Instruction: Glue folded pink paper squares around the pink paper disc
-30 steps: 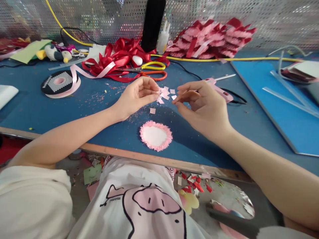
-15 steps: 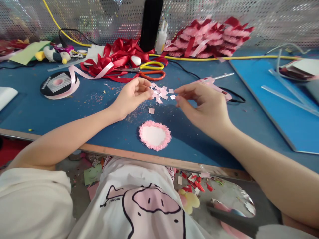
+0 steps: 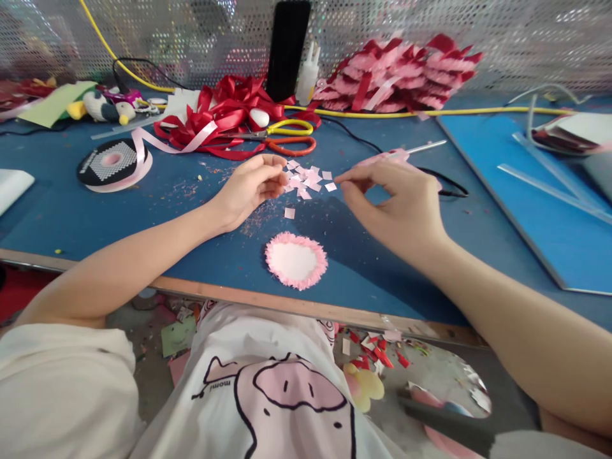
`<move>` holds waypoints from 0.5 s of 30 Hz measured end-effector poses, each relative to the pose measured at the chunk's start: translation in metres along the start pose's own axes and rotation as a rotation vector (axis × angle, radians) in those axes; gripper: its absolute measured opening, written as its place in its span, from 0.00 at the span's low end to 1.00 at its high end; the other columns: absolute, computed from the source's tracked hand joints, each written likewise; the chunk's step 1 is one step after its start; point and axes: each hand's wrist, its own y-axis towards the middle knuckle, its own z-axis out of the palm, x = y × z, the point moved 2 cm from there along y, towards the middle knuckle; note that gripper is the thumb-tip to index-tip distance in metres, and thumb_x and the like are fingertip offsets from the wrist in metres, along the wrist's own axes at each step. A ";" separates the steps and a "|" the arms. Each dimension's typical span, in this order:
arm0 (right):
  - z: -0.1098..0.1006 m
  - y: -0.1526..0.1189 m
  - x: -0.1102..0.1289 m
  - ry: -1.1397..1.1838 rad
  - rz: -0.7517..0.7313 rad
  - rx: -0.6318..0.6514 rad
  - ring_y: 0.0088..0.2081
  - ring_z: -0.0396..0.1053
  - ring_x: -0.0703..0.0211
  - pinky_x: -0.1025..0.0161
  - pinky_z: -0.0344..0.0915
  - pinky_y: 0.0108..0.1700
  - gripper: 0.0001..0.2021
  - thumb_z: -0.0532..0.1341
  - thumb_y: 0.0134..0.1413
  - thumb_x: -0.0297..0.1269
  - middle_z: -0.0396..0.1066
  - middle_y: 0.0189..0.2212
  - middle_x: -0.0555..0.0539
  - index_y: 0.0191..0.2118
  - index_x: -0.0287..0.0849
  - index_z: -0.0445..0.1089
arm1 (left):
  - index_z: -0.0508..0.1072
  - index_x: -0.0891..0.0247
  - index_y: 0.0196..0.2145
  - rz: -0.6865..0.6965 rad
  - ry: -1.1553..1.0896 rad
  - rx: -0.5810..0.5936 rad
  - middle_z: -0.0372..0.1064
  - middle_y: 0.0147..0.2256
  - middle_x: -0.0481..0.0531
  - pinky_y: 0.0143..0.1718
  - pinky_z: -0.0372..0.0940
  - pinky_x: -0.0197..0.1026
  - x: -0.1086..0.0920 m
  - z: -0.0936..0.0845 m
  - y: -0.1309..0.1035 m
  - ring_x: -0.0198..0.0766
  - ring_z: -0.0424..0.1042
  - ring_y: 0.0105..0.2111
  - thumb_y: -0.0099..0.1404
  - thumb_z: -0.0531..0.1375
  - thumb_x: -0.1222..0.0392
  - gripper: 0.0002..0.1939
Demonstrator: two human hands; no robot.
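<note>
My left hand (image 3: pixel 253 186) rests at the left edge of a small pile of pale pink ribbon squares (image 3: pixel 305 180), its fingers curled and the thumb against them. Whatever it may hold is hidden. At the pile's right side is my right hand (image 3: pixel 394 207), thumb and index fingertip pinched together beside a loose square (image 3: pixel 330 187). Anything between those fingertips is too small to make out. One more single square (image 3: pixel 289 213) lies below the pile. Nearer the table edge sits a white oval piece with a pink frilly rim (image 3: pixel 296 260), touched by neither hand.
Behind my hands lie scissors with yellow and orange handles (image 3: pixel 289 137) and tangled red ribbon (image 3: pixel 224 111). A ribbon spool (image 3: pixel 113 164) stands left. A pink glue gun (image 3: pixel 399 155) is partly behind my right hand. Farther back are a phone (image 3: pixel 287 51) and a bottle (image 3: pixel 307 80).
My right thumb and index finger have closed together and the hand has shifted slightly. My left thumb has drawn up against its fingers. The pile looks much the same.
</note>
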 end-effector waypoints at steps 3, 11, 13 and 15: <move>0.000 -0.001 0.012 -0.049 -0.099 -0.022 0.33 0.76 0.55 0.53 0.73 0.42 0.06 0.65 0.66 0.37 0.79 0.29 0.52 0.39 0.52 0.81 | 0.70 0.64 0.44 0.028 0.030 0.064 0.75 0.34 0.45 0.42 0.66 0.35 0.003 0.001 -0.003 0.28 0.75 0.34 0.68 0.64 0.72 0.09; -0.006 -0.007 0.043 -0.044 -0.141 -0.071 0.33 0.74 0.52 0.47 0.72 0.44 0.08 0.65 0.69 0.39 0.76 0.26 0.52 0.38 0.57 0.81 | 0.69 0.60 0.44 0.117 0.052 0.250 0.79 0.36 0.45 0.49 0.72 0.42 0.018 0.006 -0.006 0.33 0.79 0.39 0.55 0.77 0.63 0.25; -0.007 -0.007 0.045 -0.082 -0.107 -0.034 0.34 0.74 0.51 0.45 0.73 0.45 0.09 0.64 0.69 0.41 0.76 0.26 0.52 0.37 0.59 0.81 | 0.68 0.59 0.44 0.138 0.071 0.262 0.79 0.36 0.45 0.46 0.72 0.42 0.020 0.007 -0.006 0.33 0.79 0.38 0.54 0.79 0.61 0.27; -0.007 -0.007 0.046 -0.126 -0.078 -0.002 0.35 0.75 0.50 0.43 0.72 0.45 0.10 0.63 0.70 0.44 0.76 0.25 0.51 0.36 0.60 0.81 | 0.68 0.58 0.44 0.158 0.086 0.268 0.80 0.36 0.45 0.45 0.72 0.42 0.021 0.007 -0.006 0.33 0.79 0.38 0.54 0.79 0.58 0.28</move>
